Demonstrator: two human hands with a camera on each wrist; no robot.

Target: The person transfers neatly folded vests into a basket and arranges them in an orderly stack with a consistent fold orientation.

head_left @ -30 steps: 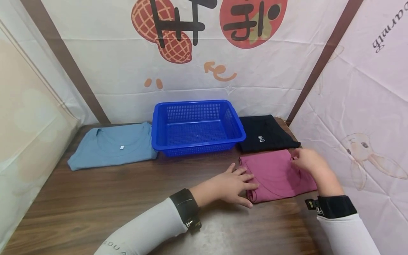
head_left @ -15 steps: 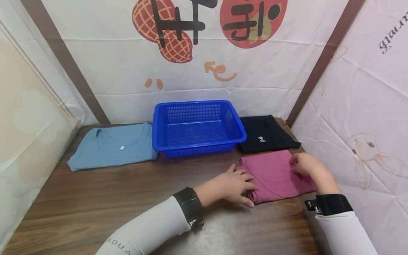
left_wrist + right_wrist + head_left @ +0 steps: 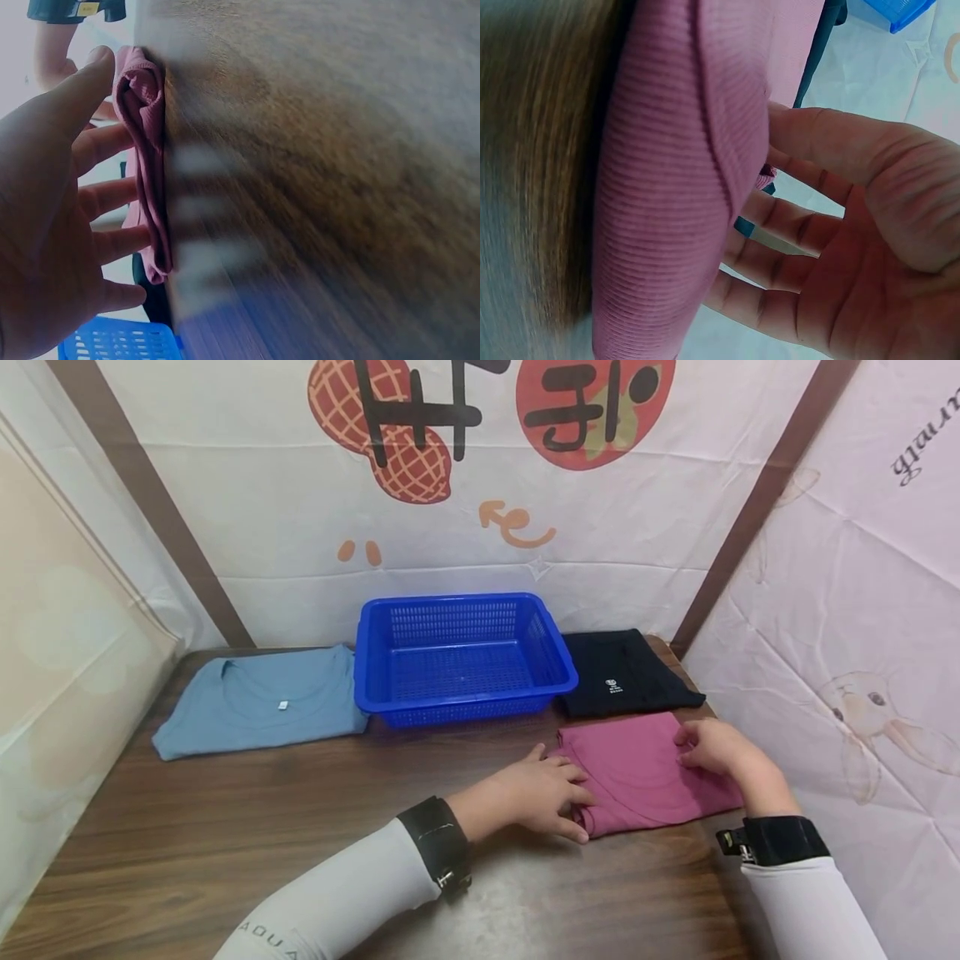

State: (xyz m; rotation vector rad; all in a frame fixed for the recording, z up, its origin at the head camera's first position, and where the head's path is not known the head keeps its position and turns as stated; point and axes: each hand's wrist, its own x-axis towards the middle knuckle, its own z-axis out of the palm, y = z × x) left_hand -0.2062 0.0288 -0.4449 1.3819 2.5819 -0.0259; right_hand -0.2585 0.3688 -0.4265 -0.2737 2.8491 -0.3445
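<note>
A folded magenta-pink T-shirt (image 3: 637,768) with ribbed fabric lies at the right of the table. My left hand (image 3: 543,797) has its fingers spread at the shirt's left edge. In the left wrist view, the fingers of that hand (image 3: 67,195) reach over the rolled, layered edge. My right hand (image 3: 716,750) is over the shirt's right part, fingers lightly bent with the tips on the cloth. Seen from the right wrist, the thumb and fingers of that hand (image 3: 825,202) lie along the top of a thick ribbed fold (image 3: 660,195), the fingers apart from one another.
Behind the hands stands a blue plastic basket (image 3: 465,703) with nothing in it. A folded blue-grey T-shirt (image 3: 258,727) lies left of it, a folded black T-shirt (image 3: 637,672) right of it. Printed cloth walls (image 3: 450,556) enclose the wooden table (image 3: 300,810) at the back and sides.
My right hand has come slightly down and toward me over the pink shirt, its fingers loosening a little. The left hand stays at the left edge; the shirt lies nearly as before.
</note>
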